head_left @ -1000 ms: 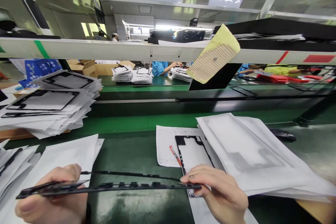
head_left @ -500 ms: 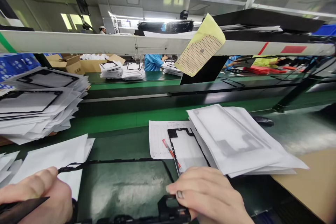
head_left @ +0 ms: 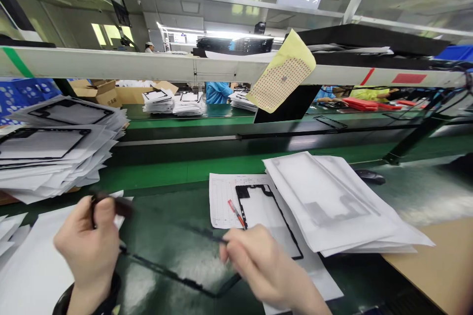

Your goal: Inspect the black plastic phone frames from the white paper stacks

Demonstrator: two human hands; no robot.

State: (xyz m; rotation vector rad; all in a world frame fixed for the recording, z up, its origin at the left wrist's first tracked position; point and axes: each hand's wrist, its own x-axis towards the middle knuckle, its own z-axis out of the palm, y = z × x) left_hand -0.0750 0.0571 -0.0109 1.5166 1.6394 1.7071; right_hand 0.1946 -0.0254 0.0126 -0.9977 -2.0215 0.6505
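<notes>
A thin black rectangular frame (head_left: pixel 164 270) hangs tilted between my hands above the green bench, partly smeared by motion. My left hand (head_left: pixel 88 243) is closed at its left side, thumb and fingers pinched together. A dark blurred piece (head_left: pixel 121 205) sticks out from the top of that hand; whether it belongs to the frame cannot be made out. My right hand (head_left: pixel 264 266) pinches the frame's right side between thumb and fingers. Beyond the right hand, another black frame (head_left: pixel 244 192) lies on white sheets, beside a red pen (head_left: pixel 236 212) and a printed form (head_left: pixel 220 197).
A stack of white sleeves (head_left: pixel 332 206) lies right of my right hand, with a black mouse (head_left: pixel 370 176) behind. Stacked sheets with black frames (head_left: pixel 55 162) stand at left. White sheets (head_left: pixel 40 256) lie under my left hand. A yellow dotted sheet (head_left: pixel 283 76) hangs from the rail.
My left hand has risen and turned upright. My right hand has moved up slightly and now pinches the frame. The held frame has swung into a tilt, uncovering more of the sheets at right.
</notes>
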